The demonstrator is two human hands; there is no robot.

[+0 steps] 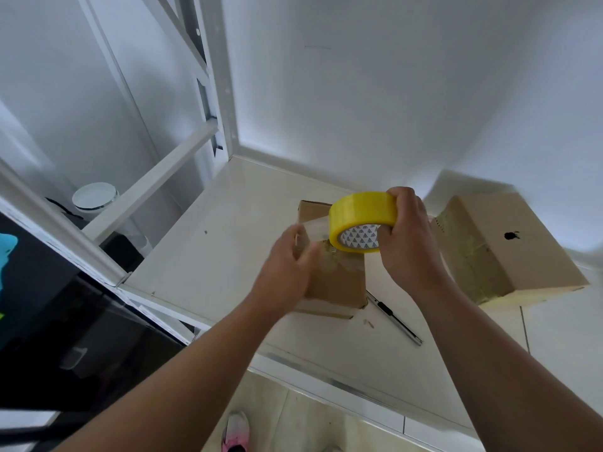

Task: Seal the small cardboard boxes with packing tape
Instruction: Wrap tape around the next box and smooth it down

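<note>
We see a glossy yellow roll of packing tape (362, 220) with a white card core printed in small dark triangles. The right hand (408, 236) grips it, digits curled over the outer rim and into the core. A clear, shiny strip of tape (313, 228) runs from the roll across to the left hand (290, 262), which pinches its free end. That hand is motion-blurred, so we cannot tell which fingers hold the strip.

Directly beneath both hands sits the small brown cardboard box (336, 282), matte and rectangular, its top patched with wrinkled tape. The hands and the roll hide much of that top. Beyond the right hand, on its outer side, lies a larger flat cardboard box (509, 246) with a dark logo and tape on its near side. Under the right wrist a slim metal-and-black utility knife (394, 318) lies on the smooth white tabletop (228, 239), just beside the small box's near corner.
</note>
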